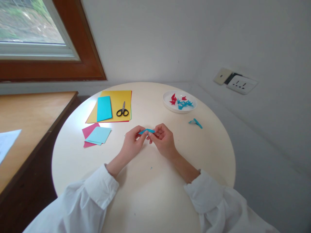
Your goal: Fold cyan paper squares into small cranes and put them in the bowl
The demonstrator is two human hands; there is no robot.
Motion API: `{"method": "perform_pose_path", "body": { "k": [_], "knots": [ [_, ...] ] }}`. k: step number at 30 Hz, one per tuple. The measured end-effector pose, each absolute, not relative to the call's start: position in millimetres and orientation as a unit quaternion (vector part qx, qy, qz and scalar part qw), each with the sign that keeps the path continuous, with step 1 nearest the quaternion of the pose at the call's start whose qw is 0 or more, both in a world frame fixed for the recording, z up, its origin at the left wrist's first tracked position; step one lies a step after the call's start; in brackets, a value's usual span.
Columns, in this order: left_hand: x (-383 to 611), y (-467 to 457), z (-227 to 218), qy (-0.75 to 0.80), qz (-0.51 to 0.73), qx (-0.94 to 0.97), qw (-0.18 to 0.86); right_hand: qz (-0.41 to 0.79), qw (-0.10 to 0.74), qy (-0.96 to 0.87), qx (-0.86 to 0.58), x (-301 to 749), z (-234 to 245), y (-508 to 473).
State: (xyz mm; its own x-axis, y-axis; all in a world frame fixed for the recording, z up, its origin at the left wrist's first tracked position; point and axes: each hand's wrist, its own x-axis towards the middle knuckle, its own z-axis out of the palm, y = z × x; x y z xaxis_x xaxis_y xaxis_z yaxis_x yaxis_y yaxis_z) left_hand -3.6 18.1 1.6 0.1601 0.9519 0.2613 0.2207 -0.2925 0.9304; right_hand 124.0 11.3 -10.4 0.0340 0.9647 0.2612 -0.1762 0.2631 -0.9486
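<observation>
Over the middle of the round table, my left hand [134, 138] and my right hand [164, 139] pinch a small folded piece of blue paper [147, 131] between thumbs and fingers. The left hand grips its left end, the right hand its right end. Part of the paper is hidden behind the fingers. To the right of my hands lies a loose strip of folded blue paper [198, 123]. Behind it stands a white dish [167, 106] with several small red paper pieces [173, 99] and blue folded paper pieces [185, 104] in it.
Scissors [122, 110] and a blue paper packet [104, 108] rest on yellow sheets [116, 95] at the back left. Nearer are light blue paper squares [99, 135] over pink ones [89, 144]. The round white table [155, 200] stands by a wall socket [242, 84] and a wooden desk [31, 110].
</observation>
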Motion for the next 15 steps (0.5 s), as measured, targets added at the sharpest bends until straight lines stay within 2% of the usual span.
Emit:
{"method": "perform_pose_path", "body": {
  "k": [5, 9, 15],
  "knots": [
    [-3.6, 18.9, 0.1, 0.466, 0.460, 0.659, 0.370, 0.501, 0.608, -0.496, -0.364, 123.4, -11.5, 12.1],
    [-1.6, 19.4, -0.8, 0.468, 0.451, 0.650, 0.393, 0.506, 0.596, -0.488, -0.389, 123.5, -13.3, 15.0],
    [2.4, 16.8, -0.6, 0.454, 0.447, 0.621, 0.457, 0.434, 0.526, -0.578, -0.448, 123.1, -11.9, 13.9]
  ]
}}
